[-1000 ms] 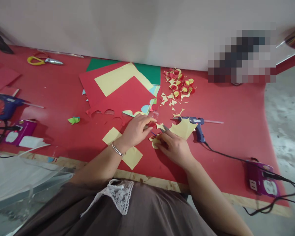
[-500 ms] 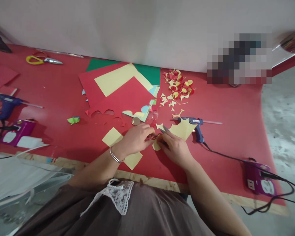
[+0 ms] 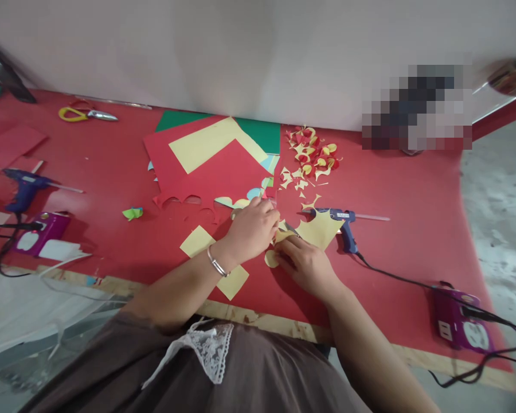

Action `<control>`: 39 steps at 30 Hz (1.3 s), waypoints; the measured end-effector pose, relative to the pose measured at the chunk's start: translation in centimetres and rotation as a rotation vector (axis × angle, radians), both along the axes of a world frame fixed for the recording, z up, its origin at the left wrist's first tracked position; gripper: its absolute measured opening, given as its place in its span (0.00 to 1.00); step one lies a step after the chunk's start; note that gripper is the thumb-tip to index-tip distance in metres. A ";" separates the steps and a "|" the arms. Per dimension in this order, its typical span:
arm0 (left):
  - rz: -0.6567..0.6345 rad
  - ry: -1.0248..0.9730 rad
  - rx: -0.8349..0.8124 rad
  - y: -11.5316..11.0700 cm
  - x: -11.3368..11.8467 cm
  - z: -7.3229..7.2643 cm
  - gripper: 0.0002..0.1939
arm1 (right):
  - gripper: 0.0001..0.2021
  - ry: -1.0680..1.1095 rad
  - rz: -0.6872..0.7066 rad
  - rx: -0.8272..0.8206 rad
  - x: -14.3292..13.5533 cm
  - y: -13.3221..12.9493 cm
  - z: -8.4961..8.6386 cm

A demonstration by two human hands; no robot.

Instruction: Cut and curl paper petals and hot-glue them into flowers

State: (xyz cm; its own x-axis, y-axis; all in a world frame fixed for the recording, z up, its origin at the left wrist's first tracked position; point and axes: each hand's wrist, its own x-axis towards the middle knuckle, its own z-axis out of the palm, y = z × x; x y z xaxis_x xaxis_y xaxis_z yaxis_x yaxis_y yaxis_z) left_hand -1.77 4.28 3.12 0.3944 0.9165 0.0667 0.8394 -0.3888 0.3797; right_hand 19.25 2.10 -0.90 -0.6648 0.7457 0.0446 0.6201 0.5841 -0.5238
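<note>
My left hand (image 3: 255, 226) is closed with its fingers curled down over the red table. Whatever it grips is hidden behind the fingers. Close beside it, my right hand (image 3: 307, 263) pinches a small curved piece of yellow paper (image 3: 285, 236). A yellow paper disc (image 3: 272, 259) lies just below my right fingertips. Between the hands and a scalloped yellow sheet (image 3: 322, 228) shows a grey, blade-like thing (image 3: 293, 230), partly covered. Two yellow paper squares (image 3: 198, 243) lie by and under my left forearm.
A blue glue gun (image 3: 347, 229) stands to the right, its cable running to a purple power box (image 3: 462, 321). Another glue gun (image 3: 23, 186) is at left. Red sheets (image 3: 215, 178), paper scraps (image 3: 312, 155) and yellow-handled scissors (image 3: 86, 115) lie toward the wall.
My left hand has moved slightly up and right, away from the right fingertips. A curved yellow paper piece now shows in my right fingers. The view has shifted a little.
</note>
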 end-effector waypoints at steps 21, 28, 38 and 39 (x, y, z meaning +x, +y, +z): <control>-0.093 0.196 -0.059 2.7 1.9 -1.1 0.15 | 0.04 -0.094 -0.261 0.086 3.1 0.8 0.3; -0.069 0.082 -0.153 3.3 2.0 -1.1 0.12 | 0.05 -0.109 -0.305 0.090 3.6 0.2 0.3; 0.040 -0.197 -0.094 7.6 0.7 1.7 0.11 | 0.03 -0.083 -0.381 0.092 4.1 -0.1 0.2; 0.048 -0.192 -0.106 8.2 0.6 2.0 0.12 | 0.03 -0.078 -0.379 0.093 4.1 -0.1 0.2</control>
